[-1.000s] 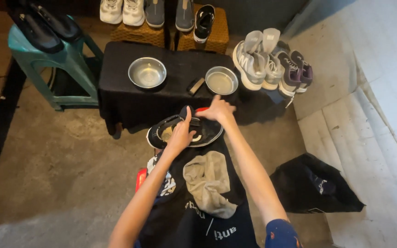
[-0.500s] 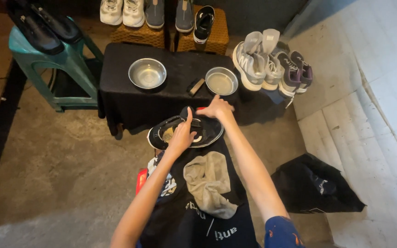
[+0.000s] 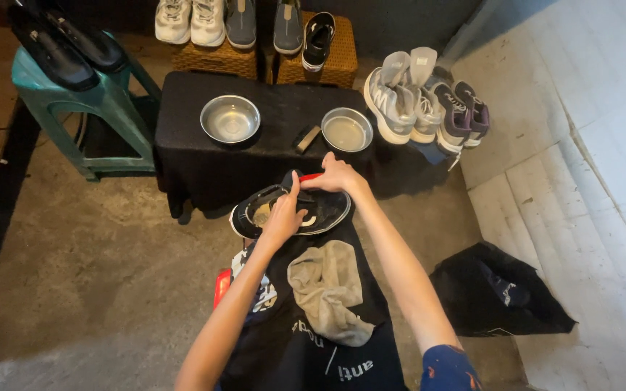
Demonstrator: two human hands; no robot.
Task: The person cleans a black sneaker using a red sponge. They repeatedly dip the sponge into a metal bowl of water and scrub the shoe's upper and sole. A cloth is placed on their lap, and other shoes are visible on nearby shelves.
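A black sneaker (image 3: pixel 327 210) with a white sole edge lies on its side across my lap, its opening facing up. My left hand (image 3: pixel 284 214) grips its middle, thumb pointing up over the tongue. My right hand (image 3: pixel 336 176) is closed on a red-handled tool (image 3: pixel 311 177) at the shoe's far edge; most of the tool is hidden. A grey rag (image 3: pixel 329 289) lies on the black apron (image 3: pixel 313 355) below the shoe.
A low table with a black cloth (image 3: pixel 182 145) holds two metal bowls (image 3: pixel 230 119) (image 3: pixel 347 129) and a small brush (image 3: pixel 308 138). Grey sneakers (image 3: pixel 422 101) stand at right, more shoes on wicker stools (image 3: pixel 327 61), a teal stool (image 3: pixel 88 94) at left, a black bag (image 3: pixel 501 289) on the floor.
Both hands and the shoe stay in nearly the same place; the right hand has shifted slightly along the shoe's far edge.
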